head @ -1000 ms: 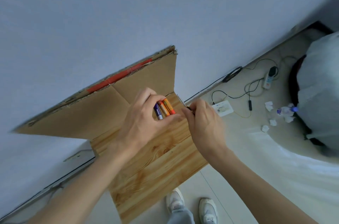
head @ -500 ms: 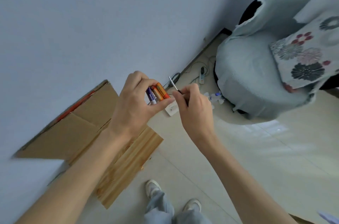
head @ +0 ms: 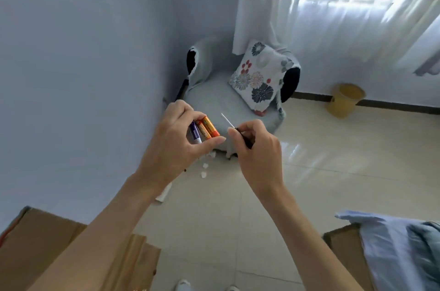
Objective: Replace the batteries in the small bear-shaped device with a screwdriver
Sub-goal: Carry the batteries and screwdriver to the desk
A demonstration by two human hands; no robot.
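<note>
Left hand (head: 176, 147), centre of the frame: raised in the air, its fingers (head: 181, 112) curled over from above and the thumb closing from below, clamped on a bundle of three batteries (head: 203, 130). Two batteries are orange and one is purple and white; they lie side by side, touching, tilted toward the lower right.

Right hand (head: 257, 147), just right of centre: fingers pinched shut on a small screwdriver (head: 234, 127). The dark handle is mostly hidden in the grip; the thin metal shaft projects toward the upper left, its tip near the batteries but apart from them.

The bear-shaped device cannot be made out in this view.

Surroundings: a grey armchair (head: 214, 90) stands in the corner at upper centre, with a floral cushion (head: 259, 76) leaning on its seat. A yellow bucket (head: 345, 102) stands on the tiled floor (head: 333, 171) at the right, below a white curtain (head: 345, 16). Small white scraps (head: 204, 169) lie on the floor below the left hand. Cardboard (head: 42, 247) occupies the lower left; a light blue cloth (head: 400, 250) lies at the lower right.
</note>
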